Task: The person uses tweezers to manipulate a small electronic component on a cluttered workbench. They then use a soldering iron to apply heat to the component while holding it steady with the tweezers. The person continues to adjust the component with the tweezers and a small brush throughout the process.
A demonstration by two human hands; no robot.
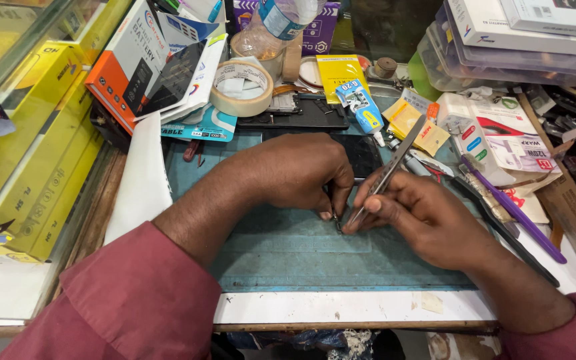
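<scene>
My left hand (298, 175) rests knuckles-up on the blue cutting mat (288, 250), its fingertips pinching a tiny dark part (337, 223) against the mat. My right hand (421, 215) holds metal tweezers (389, 168), whose tips come down beside that small part. A dark phone (361, 152) lies flat just behind both hands, partly hidden by them. Both wrists wear dark red sleeves.
A roll of tape (241, 88), a blue glue tube (363, 107) and yellow packets (416, 121) lie behind the mat. Yellow boxes (41, 167) stack on the left, plastic containers (501, 57) at the back right. A purple tool (511, 207) lies right of my hand.
</scene>
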